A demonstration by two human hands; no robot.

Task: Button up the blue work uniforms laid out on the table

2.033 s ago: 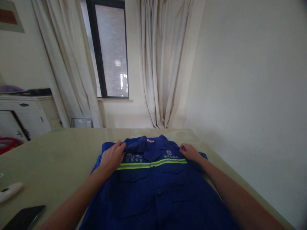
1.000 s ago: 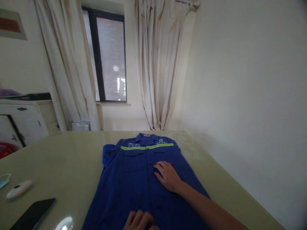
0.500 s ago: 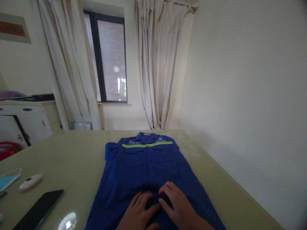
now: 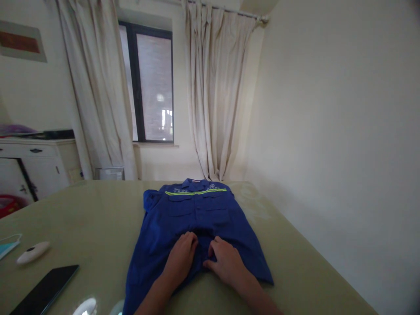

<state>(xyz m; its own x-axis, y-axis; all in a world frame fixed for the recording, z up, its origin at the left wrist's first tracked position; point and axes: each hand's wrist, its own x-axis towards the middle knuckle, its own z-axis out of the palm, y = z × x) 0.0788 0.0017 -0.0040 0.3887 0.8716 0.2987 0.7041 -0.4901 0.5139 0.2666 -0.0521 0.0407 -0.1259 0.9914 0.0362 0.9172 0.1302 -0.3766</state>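
A dark blue work jacket (image 4: 213,205) with a yellow-green reflective stripe, chest pockets and pale lettering lies front up on the table, its collar at the far end. My left hand (image 4: 182,253) is closed on the front of the jacket left of its middle, fingers curled into the cloth. Just to the right, my right hand (image 4: 226,259) pinches the cloth with thumb and fingers bent. The fabric bunches between the two hands. One sleeve is folded at the jacket's upper left, and the lower right hem corner rests on the table.
On the glossy greenish table (image 4: 108,227) at left lie a black phone (image 4: 46,291), a small white oval device (image 4: 33,253) and a blue face mask (image 4: 8,248). A white wall (image 4: 328,131) runs along the right. Curtains (image 4: 216,96) and a window stand behind.
The jacket now sits farther from me and its lower right hem has come into view. Both hands have moved forward and closed on the cloth, with the left one shifting slightly left.
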